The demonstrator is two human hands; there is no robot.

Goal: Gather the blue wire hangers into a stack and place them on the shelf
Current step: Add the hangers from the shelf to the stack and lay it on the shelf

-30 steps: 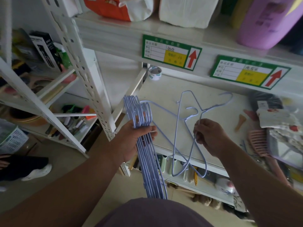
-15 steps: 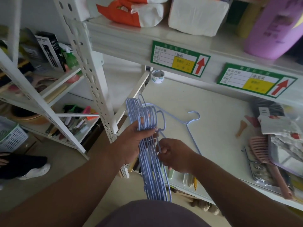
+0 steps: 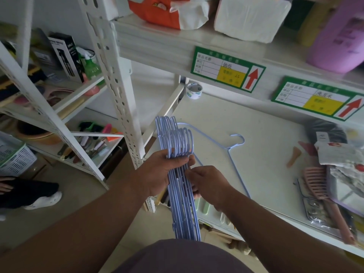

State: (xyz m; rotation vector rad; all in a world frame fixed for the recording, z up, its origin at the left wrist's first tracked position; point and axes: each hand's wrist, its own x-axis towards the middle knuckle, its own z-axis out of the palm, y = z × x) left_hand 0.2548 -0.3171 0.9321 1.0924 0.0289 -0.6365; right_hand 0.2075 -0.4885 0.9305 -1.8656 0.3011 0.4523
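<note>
My left hand (image 3: pixel 157 174) grips a stack of several blue wire hangers (image 3: pixel 182 211) just below their hooks, holding the stack upright in front of the white shelf (image 3: pixel 256 154). My right hand (image 3: pixel 206 186) is against the right side of the stack, its fingers curled round the outermost wires. One more blue wire hanger (image 3: pixel 234 152) lies flat on the shelf just behind both hands, hook pointing away from me.
A roll of tape (image 3: pixel 194 91) stands at the shelf's back left. Pink combs (image 3: pixel 317 182), packets and a mirror crowd its right end. A perforated white upright (image 3: pixel 118 91) rises left of the stack. The shelf above carries green labels, bags and a purple tub.
My right hand brought the hangers it was lifting off the shelf over to the stack and now holds them against it. One hanger stays lying on the shelf.
</note>
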